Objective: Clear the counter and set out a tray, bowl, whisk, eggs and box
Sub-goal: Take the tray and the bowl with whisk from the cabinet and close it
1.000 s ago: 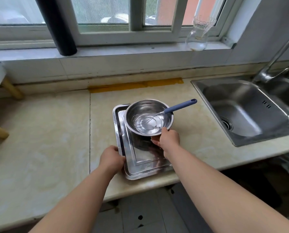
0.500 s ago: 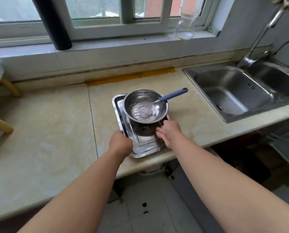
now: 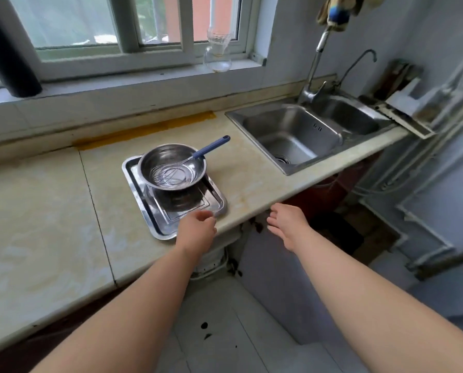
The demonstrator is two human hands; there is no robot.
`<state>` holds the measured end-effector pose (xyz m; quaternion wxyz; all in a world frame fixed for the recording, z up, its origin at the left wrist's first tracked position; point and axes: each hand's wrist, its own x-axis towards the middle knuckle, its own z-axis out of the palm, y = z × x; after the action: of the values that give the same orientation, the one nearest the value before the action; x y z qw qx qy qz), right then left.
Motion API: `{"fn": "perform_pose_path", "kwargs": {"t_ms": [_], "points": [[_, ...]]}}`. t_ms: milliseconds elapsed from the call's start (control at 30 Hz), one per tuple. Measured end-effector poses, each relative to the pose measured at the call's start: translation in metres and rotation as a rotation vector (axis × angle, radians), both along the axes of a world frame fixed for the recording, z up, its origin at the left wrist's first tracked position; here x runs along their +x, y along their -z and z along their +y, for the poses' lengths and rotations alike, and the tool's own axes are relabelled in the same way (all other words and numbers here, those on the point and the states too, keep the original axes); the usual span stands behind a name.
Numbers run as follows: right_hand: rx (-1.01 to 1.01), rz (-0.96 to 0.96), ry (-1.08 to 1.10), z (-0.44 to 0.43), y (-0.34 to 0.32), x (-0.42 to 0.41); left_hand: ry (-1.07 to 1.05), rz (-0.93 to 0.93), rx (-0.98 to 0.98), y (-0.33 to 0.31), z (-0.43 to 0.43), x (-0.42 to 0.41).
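A steel tray [image 3: 144, 195] lies on the beige counter near its front edge. A steel bowl [image 3: 155, 160] stands on the tray's far half. Inside it leans a wire whisk with a blue handle [image 3: 211, 148] that points to the right and away. My left hand [image 3: 196, 228] hovers over the tray's near rim with loosely curled fingers and holds nothing. My right hand [image 3: 288, 224] is off the counter, past its front edge, with fingers relaxed and nothing in it. No eggs or box are in view.
A double steel sink [image 3: 292, 135] with a tap [image 3: 315, 74] is set in the counter to the right. A glass vase [image 3: 217, 53] stands on the windowsill. A black pipe [image 3: 8, 49] rises at the far left. Tiled floor lies below the counter's front edge.
Both hands let go of the tray and drew back toward me; the right hand moved right, off the counter. The view swung right and pulled back. Tray, bowl and whisk stayed put.
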<state>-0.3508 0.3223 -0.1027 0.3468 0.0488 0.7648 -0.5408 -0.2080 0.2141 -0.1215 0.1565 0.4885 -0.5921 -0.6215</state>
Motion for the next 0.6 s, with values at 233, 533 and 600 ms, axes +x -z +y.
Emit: {"fn": "perform_pose_path", "kwargs": {"t_ms": [233,533,600], "points": [[0.208,0.062,0.084,0.110,0.026,-0.040,0.071,0.033,0.135,0.037,0.089,-0.042],[0.466,0.125,-0.160,0.219,0.087,-0.093,0.081,-0.048,0.189,0.095,0.200,-0.086],[0.539,0.123,-0.264,0.235,0.104,-0.102,0.061,-0.041,0.219,0.110,0.219,-0.093]]}}
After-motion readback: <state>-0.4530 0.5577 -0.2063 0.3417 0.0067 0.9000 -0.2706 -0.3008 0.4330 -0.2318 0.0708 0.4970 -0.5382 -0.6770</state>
